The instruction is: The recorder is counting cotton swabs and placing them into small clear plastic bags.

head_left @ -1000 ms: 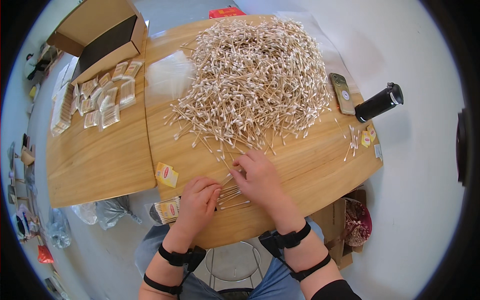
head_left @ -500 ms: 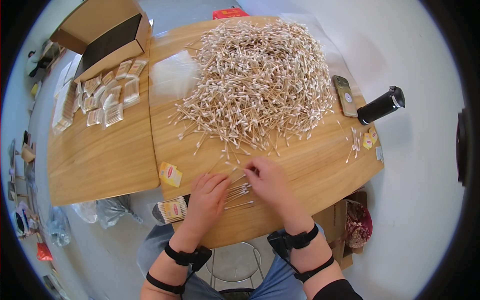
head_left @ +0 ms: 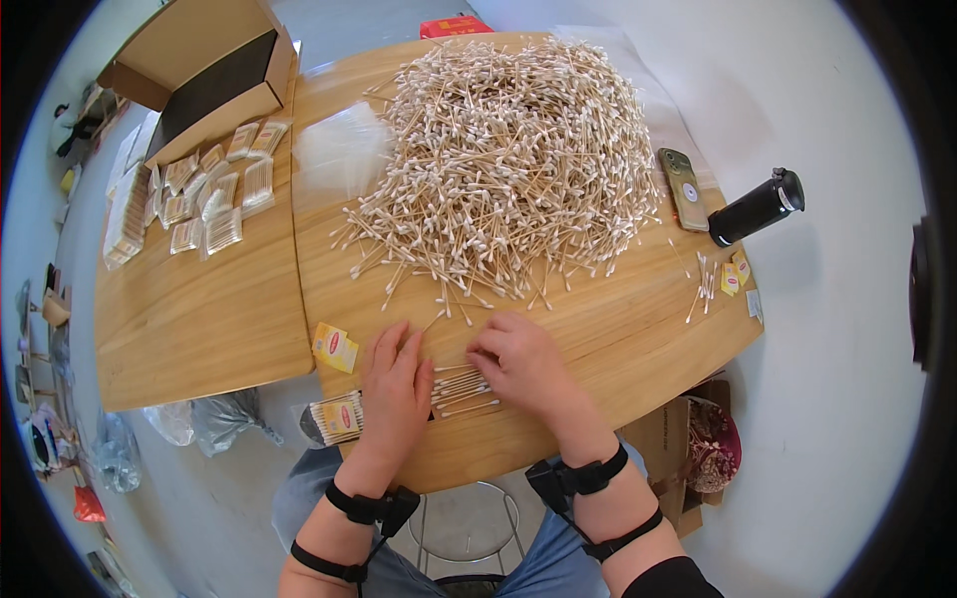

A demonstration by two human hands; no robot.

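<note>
A short row of cotton swabs (head_left: 464, 392) lies side by side on the wooden table in front of me. My right hand (head_left: 525, 361) has its fingers pinched at the end of the uppermost swab in that row; the fingertips are partly hidden. At the row's other end, my left hand (head_left: 397, 384) lies with fingers stretched forward, covering part of the dark strip beneath. Left of its wrist sits a clear bag of cotton swabs (head_left: 334, 419) with a yellow card on it. Loose yellow cards (head_left: 336, 347) rest just beyond. Farther off rises a large heap of cotton swabs (head_left: 518, 169).
Clear plastic bags (head_left: 344, 149) lie left of the heap. Filled swab packs (head_left: 221, 199) and an open cardboard box (head_left: 214, 85) occupy the left table. On the right are a phone (head_left: 683, 189), a black bottle (head_left: 758, 207), a few swabs and small yellow cards (head_left: 735, 273).
My left hand has shifted slightly left, its fingers straightening forward. My right hand has moved a little left and nearer to me, and the swabs lie closer together.
</note>
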